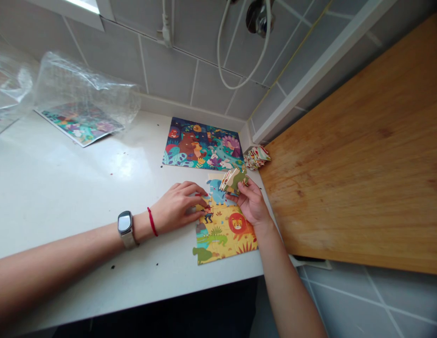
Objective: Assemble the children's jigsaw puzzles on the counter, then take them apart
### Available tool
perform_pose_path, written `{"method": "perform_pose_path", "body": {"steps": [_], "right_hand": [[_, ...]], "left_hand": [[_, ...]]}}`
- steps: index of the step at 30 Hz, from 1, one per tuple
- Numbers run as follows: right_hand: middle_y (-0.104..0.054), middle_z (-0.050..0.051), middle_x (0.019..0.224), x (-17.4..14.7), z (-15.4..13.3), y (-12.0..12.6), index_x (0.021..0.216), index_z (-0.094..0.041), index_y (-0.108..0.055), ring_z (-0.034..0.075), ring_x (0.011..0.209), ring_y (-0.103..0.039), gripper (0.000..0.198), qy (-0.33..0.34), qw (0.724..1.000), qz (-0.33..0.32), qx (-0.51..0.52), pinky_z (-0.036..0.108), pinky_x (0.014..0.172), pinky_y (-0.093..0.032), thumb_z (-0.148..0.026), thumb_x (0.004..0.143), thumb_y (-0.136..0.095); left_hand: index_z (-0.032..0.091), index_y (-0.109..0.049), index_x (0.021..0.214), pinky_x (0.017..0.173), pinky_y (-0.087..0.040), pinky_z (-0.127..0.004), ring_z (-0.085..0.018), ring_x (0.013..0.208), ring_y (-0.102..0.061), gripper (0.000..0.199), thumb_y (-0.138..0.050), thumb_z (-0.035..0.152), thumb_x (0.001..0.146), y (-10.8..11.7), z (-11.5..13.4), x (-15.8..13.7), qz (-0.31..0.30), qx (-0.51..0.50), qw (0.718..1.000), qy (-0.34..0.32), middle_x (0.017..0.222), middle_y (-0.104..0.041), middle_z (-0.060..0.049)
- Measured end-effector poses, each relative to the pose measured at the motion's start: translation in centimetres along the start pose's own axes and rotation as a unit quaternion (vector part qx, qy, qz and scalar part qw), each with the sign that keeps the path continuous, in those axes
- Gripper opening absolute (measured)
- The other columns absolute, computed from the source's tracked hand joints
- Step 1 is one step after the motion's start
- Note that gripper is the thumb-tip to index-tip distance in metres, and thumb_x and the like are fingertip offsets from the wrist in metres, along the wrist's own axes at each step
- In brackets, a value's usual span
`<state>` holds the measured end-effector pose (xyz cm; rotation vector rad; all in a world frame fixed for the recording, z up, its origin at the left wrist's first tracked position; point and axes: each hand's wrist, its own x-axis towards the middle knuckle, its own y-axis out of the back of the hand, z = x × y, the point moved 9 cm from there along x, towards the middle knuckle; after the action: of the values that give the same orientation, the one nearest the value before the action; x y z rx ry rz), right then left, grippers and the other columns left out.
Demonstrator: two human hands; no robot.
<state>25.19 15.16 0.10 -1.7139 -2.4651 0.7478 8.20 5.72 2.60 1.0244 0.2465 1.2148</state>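
Head view, lion puzzle [228, 239], plastic bag [85, 77], board [362, 159]

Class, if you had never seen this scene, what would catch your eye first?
Probably the bright yellow puzzle with its red-maned lion, lying on the white counter, with the left hand at its left edge. Next, the stack of pieces in the right hand. Beyond them, a darker animal puzzle lies near the tiled wall.

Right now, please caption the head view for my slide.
Left hand at the lion puzzle, right hand holding loose pieces.
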Motion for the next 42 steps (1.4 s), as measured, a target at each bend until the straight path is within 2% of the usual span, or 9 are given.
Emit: {"method": "perform_pose_path", "body": {"steps": [9, 14, 20, 23, 29, 38, 42], "right_hand": [[-0.076, -0.001, 0.098, -0.1, 0.0, 0.0, 0.101, -0.025, -0.066, 0.017, 0.082, -0.073, 0.035, 0.0, 1.0, 0.001, 0.005, 0.032, 0.068, -0.068, -0.026, 0.073, -0.087], [-0.076, 0.001, 0.099, -0.2, 0.0, -0.1, 0.104, -0.023, -0.066, 0.018, 0.082, -0.074, 0.036, -0.003, 1.0, -0.007, -0.007, 0.03, 0.066, -0.067, -0.027, 0.074, -0.087], [-0.076, 0.0, 0.099, -0.2, -0.1, -0.1, 0.104, -0.024, -0.067, 0.017, 0.082, -0.073, 0.036, 0.0, 1.0, -0.007, -0.006, 0.031, 0.067, -0.068, -0.026, 0.074, -0.086], [-0.076, 0.0, 0.099, -0.1, -0.1, -0.2, 0.105, -0.024, -0.068, 0.017, 0.082, -0.073, 0.036, 0.001, 1.0, -0.01, -0.009, 0.03, 0.067, -0.068, -0.027, 0.074, -0.086], [-0.076, 0.001, 0.098, -0.1, -0.2, 0.0, 0.105, -0.024, -0.068, 0.018, 0.082, -0.073, 0.037, 0.003, 1.0, -0.003, -0.008, 0.033, 0.068, -0.068, -0.027, 0.073, -0.086], [-0.075, 0.0, 0.099, -0.2, -0.2, 0.0, 0.104, -0.025, -0.067, 0.018, 0.083, -0.073, 0.035, 0.003, 1.0, -0.005, -0.009, 0.031, 0.067, -0.068, -0.027, 0.074, -0.086], [-0.075, 0.0, 0.1, -0.1, -0.2, 0.1, 0.104, -0.025, -0.068, 0.018, 0.082, -0.073, 0.036, 0.004, 1.0, 0.0, -0.007, 0.034, 0.07, -0.069, -0.028, 0.073, -0.086]], "left_hand": [[0.029, -0.078, 0.109, 0.092, -0.051, -0.045, -0.027, 0.114, -0.062, 0.026, -0.058, 0.044, 0.1, 0.2, -0.1, -0.2, 0.031, 0.052, 0.998, 0.014, 0.123, -0.071, -0.008], [0.028, -0.079, 0.109, 0.095, -0.052, -0.047, -0.029, 0.118, -0.059, 0.028, -0.056, 0.043, 0.101, 0.1, 0.1, -0.3, 0.024, 0.073, 0.997, 0.003, 0.127, -0.069, -0.009], [0.026, -0.073, 0.122, 0.102, -0.05, -0.049, -0.032, 0.131, -0.054, 0.03, -0.055, 0.041, 0.102, -0.7, 1.8, -0.6, -0.021, 0.094, 0.992, -0.078, 0.144, -0.06, -0.011], [0.026, -0.073, 0.121, 0.1, -0.051, -0.049, -0.032, 0.129, -0.057, 0.03, -0.052, 0.037, 0.103, -0.9, 2.0, -0.7, -0.027, 0.115, 0.99, -0.079, 0.14, -0.065, -0.008], [0.027, -0.075, 0.117, 0.096, -0.053, -0.047, -0.03, 0.122, -0.062, 0.027, -0.054, 0.033, 0.102, -0.2, 2.0, -0.6, 0.005, 0.119, 0.991, -0.059, 0.133, -0.069, -0.008], [0.027, -0.076, 0.114, 0.094, -0.053, -0.045, -0.029, 0.119, -0.062, 0.025, -0.055, 0.032, 0.101, -0.3, 2.0, -0.6, 0.005, 0.128, 0.991, -0.047, 0.13, -0.069, -0.009], [0.024, -0.073, 0.119, 0.096, -0.052, -0.045, -0.03, 0.126, -0.059, 0.028, -0.051, 0.032, 0.103, -0.6, 2.4, -0.7, -0.009, 0.143, 0.987, -0.07, 0.137, -0.066, -0.01]]}}
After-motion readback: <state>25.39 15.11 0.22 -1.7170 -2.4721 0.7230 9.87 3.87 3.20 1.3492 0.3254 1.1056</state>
